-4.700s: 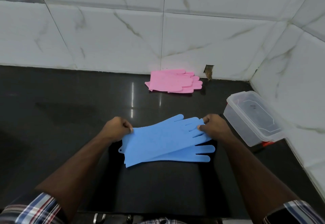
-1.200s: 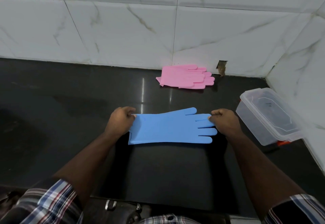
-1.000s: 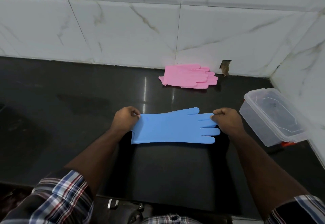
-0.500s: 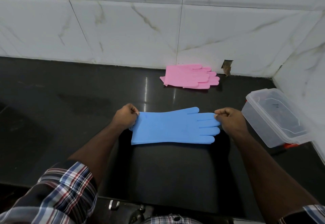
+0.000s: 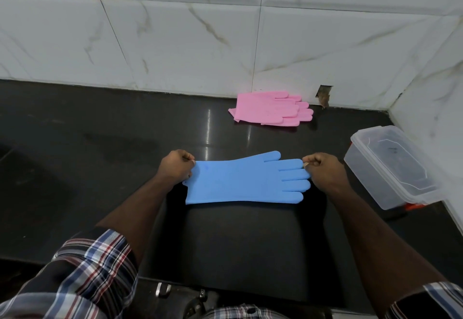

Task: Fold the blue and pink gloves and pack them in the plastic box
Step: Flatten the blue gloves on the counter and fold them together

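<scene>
Both hands are on the blue gloves [image 5: 240,179], which lie flat on the dark desk [image 5: 87,158], stacked so they read as one shape, cuff to the left and fingers to the right. The left hand [image 5: 176,167] has its grip pinched on the cuff's far corner, fingers curled tight over the edge. The right hand [image 5: 323,170] is clenched on the tip of the uppermost glove finger, thumb and forefinger nipping the blue rubber. Between the two grips the gloves sit stretched out straight and unfolded. Farther back, close against the marble-tiled wall [image 5: 190,43], the pink gloves [image 5: 271,108] rest in their own neat stack, fingers also pointing right, well apart from the blue ones. Over on the right, tucked by the corner of the wall, stands the plastic box [image 5: 389,165], clear, with its lid on, just beside the right hand but not touching it. Plaid sleeves [image 5: 85,276] frame the bottom of the view.
</scene>
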The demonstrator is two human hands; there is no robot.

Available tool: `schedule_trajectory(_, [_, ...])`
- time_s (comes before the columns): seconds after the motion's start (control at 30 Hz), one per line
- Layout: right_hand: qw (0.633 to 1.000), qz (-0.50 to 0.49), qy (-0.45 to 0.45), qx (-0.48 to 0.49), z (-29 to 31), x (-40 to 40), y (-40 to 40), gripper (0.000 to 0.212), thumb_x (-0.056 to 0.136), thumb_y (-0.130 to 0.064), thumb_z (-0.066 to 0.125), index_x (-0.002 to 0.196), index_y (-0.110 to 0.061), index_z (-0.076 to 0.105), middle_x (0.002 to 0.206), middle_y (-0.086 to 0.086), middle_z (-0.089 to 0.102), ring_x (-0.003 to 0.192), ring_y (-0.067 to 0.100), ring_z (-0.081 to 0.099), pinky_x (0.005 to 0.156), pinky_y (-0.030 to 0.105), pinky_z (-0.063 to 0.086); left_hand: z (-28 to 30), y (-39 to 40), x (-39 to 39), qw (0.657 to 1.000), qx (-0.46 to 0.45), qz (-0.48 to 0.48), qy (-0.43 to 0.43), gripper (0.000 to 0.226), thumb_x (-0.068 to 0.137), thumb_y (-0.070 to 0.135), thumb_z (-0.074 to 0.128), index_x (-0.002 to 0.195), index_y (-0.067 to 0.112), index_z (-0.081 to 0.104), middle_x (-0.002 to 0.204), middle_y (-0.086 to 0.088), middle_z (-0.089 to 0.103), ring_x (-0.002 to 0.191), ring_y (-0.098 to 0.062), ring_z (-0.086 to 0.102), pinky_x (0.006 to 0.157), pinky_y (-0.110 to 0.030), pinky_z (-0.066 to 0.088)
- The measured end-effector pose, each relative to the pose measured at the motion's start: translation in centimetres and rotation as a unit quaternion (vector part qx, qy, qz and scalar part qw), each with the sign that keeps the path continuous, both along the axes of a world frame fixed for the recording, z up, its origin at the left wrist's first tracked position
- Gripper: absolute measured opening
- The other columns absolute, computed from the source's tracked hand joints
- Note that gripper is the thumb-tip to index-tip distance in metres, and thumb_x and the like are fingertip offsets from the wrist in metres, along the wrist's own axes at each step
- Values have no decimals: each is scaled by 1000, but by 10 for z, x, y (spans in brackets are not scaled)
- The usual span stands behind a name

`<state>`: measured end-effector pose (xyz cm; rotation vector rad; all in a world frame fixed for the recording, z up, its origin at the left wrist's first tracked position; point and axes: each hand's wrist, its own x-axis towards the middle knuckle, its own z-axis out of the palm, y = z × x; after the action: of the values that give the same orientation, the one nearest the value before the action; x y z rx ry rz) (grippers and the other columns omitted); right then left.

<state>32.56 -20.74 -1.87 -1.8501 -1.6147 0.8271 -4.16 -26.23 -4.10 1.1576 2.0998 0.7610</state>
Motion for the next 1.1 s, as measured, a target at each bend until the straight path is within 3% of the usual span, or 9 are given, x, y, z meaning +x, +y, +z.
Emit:
schedule_trajectory(0.13, [999, 10, -39, -4, -1, 5, -4, 17, 94, -14, 60, 107, -13, 70, 103, 3, 71, 93, 16, 64, 80, 28, 45, 0, 0, 1, 1000, 6, -5, 19, 11, 92, 17, 61, 92, 12, 70, 66, -6, 70, 51, -13, 63, 52, -20, 46])
schedule_trajectory(0.3, [990, 77, -110, 39, -3, 0, -8, 36, 92, -21, 63, 128, -16, 64, 128, 4, 64, 115, 20, 59, 95, 30, 41, 2, -1, 3, 999, 8, -13, 50, 15, 94, 18, 59, 89, 12, 72, 72, -9, 72, 59, -15, 64, 45, -15, 41])
schedule_trajectory(0.47, [980, 123, -145, 55, -11, 2, -13, 35, 91, -20, 64, 125, -14, 66, 125, 7, 63, 113, 21, 57, 90, 25, 37, 4, 1, 0, 997, 0, -24, 72, 16, 94, 20, 58, 87, 14, 71, 72, -4, 70, 62, -14, 65, 49, -18, 42])
schedule_trajectory(0.6, [987, 92, -125, 47, -7, 0, -13, 33, 91, -22, 64, 123, -14, 67, 120, 3, 68, 102, 17, 61, 87, 25, 40, 0, 2, -2, 995, -4, -26, 93, 12, 91, 21, 60, 84, 19, 69, 78, -2, 69, 79, -24, 69, 69, -29, 54])
schedule_trajectory(0.7, [994, 58, -92, 12, -6, 1, -14, 30, 92, -21, 64, 121, -13, 66, 113, 3, 69, 93, 12, 59, 83, 25, 42, -3, 0, 5, 989, 40, -7, 145, 13, 89, 21, 60, 98, 21, 70, 101, -5, 66, 99, -30, 65, 85, -39, 54])
schedule_trajectory(0.77, [997, 32, -64, 8, -6, 1, -13, 25, 91, -18, 65, 116, -14, 67, 109, 2, 70, 92, 12, 61, 83, 26, 45, -2, -8, 24, 969, 84, -31, 230, 23, 90, 24, 59, 112, 22, 68, 114, -7, 61, 106, -32, 60, 91, -44, 51])
schedule_trajectory(0.87, [999, 6, -32, 17, -4, 0, -14, 18, 89, -15, 67, 107, -14, 69, 101, 0, 71, 90, 11, 64, 83, 27, 49, 0, -25, 63, 932, 141, -187, 275, 33, 92, 38, 57, 122, 26, 64, 125, -1, 61, 120, -27, 56, 98, -44, 43])
schedule_trajectory(0.97, [1000, -2, -3, 26, 1, -2, -13, 16, 87, -13, 69, 102, -14, 71, 95, -1, 71, 88, 13, 66, 87, 31, 53, -10, -35, 81, 910, 54, -299, 283, 70, 90, 68, 27, 148, 30, 42, 156, 5, 38, 148, -19, 26, 120, -48, 20])
schedule_trajectory(1.1, [998, -14, 49, 46, 9, -7, -12, 13, 86, -14, 70, 99, -17, 71, 88, -2, 71, 82, 13, 68, 78, 29, 55, -20, -32, 74, 902, -2, -311, 300, 73, 97, 67, 19, 159, 29, 13, 167, 6, 11, 155, -20, -1, 124, -52, 1])
